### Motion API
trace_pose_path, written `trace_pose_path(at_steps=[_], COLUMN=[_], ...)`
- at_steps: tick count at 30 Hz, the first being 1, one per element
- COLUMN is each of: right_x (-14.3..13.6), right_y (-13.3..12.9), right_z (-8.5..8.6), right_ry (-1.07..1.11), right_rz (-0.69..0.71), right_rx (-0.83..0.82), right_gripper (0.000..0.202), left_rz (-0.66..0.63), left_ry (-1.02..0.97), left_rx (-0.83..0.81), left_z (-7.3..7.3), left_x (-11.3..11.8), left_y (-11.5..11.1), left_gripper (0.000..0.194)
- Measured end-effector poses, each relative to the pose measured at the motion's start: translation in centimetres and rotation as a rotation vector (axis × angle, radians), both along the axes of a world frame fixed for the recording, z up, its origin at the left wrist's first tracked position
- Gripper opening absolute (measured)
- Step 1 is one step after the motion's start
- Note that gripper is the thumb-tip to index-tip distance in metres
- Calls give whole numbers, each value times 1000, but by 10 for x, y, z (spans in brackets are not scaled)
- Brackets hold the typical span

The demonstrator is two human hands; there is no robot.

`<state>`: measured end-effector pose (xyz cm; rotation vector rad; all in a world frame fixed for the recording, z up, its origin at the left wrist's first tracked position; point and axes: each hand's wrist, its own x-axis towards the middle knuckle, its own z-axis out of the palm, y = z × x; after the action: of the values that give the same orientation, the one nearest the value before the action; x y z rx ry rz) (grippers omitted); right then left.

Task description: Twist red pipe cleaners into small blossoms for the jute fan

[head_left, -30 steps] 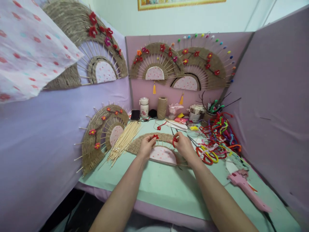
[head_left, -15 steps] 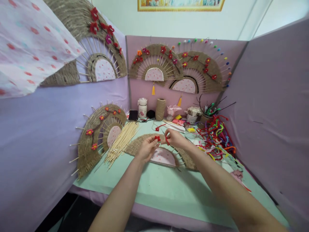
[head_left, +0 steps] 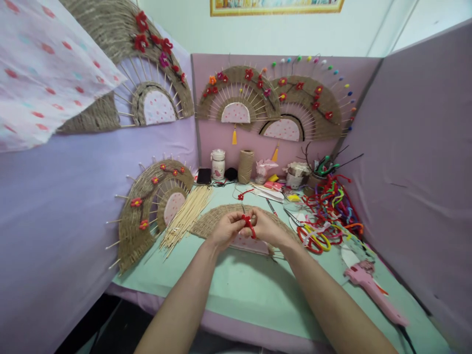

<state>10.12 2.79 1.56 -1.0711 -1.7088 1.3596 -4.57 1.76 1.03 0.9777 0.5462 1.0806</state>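
My left hand (head_left: 230,230) is closed, pinching a small red pipe-cleaner flower (head_left: 246,219) between thumb and fingertips. Pressed close beside it, my right hand (head_left: 263,229) is closed on small red-handled scissors (head_left: 252,232); their thin tip points away from me, against the flower, and my fingers hide part of them. Beneath both hands lies a half-round twine fan (head_left: 210,219) with a dotted cloth centre, partly covered. Another red flower (head_left: 241,196) with a stem rests just behind the fan.
Thin bamboo sticks (head_left: 188,216) lie left of the fan. To the right are larger scissors (head_left: 311,238), a pile of coloured pipe cleaners (head_left: 339,206) and a pink glue gun (head_left: 378,292). A twine spool (head_left: 245,167) and white jar (head_left: 218,164) stand behind.
My right hand has moved in and lower, bringing the scissors to the flower in my left hand. The larger scissors and glue gun, earlier hidden by my right arm, now show.
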Motion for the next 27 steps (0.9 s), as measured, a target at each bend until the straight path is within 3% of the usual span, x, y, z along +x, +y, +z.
trace_pose_path(at_steps=[5,15,21,27], right_x=[0,2,-16,-15], right_y=[-10,-10,-8,-9], right_z=[5,0,-12,-12], right_ry=[147,279,399,401], right_rz=[68,133,-16,50], right_rx=[-72,-142,-32,-82], right_gripper=[48,39,47,47], left_rz=[-31,-10,56,17], left_ry=[-94,-95,-144,-122], left_rx=[32,68,19,6], left_z=[4,-3,4,1], left_x=[1,4,3,5], left_y=[-4,0,-4,-3], left_gripper=[31,30,30,31])
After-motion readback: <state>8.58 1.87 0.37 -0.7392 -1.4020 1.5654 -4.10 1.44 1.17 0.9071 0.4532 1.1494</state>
